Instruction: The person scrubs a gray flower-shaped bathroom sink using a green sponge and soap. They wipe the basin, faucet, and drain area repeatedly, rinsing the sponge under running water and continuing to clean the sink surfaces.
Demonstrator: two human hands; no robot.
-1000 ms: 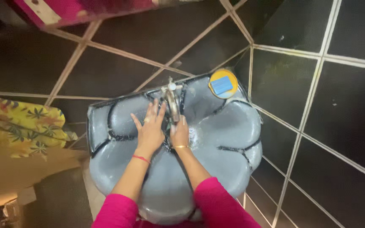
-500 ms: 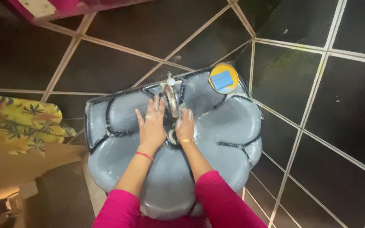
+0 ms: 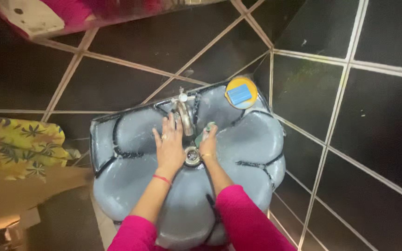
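— Pinched in the right hand (image 3: pixel 208 145): a small green thing (image 3: pixel 205 131), fingers closed around it, just at 3 o'clock of the tap's spout. Cannot tell what kind of thing.

— And the left hand (image 3: pixel 170 146)?

— Spread flat, fingers apart, palm down inside the basin, fingertips reaching to the base of the tap. Holding nothing. Ring on one finger, red thread at the wrist.

— Starting from the biggest, then?

— Dark tiled walls (image 3: pixel 378 107) with pale grout lines, filling most of the view, meeting in a corner at 12 o'clock. Next, a grey sink (image 3: pixel 252 139) shaped like a flower, dark lines between its lobes, set into that corner, wet on its surface.

— Anything at 9 o'clock?

— Yellow cloth (image 3: pixel 19 144) with a leaf print, well apart from the sink. Pink sleeves (image 3: pixel 247 223) at 6 o'clock, one on each arm.

— Smaller things?

— Metal tap (image 3: pixel 184 114) at 12 o'clock of the basin, spout pointing down between the two hands. Round yellow soap dish (image 3: pixel 241 93) on the rim at 1 o'clock, with a blue bar of soap (image 3: pixel 239 94) lying in it. Smallest: the metal drain (image 3: pixel 192 155), showing between both wrists, directly at 6 o'clock of the spout.
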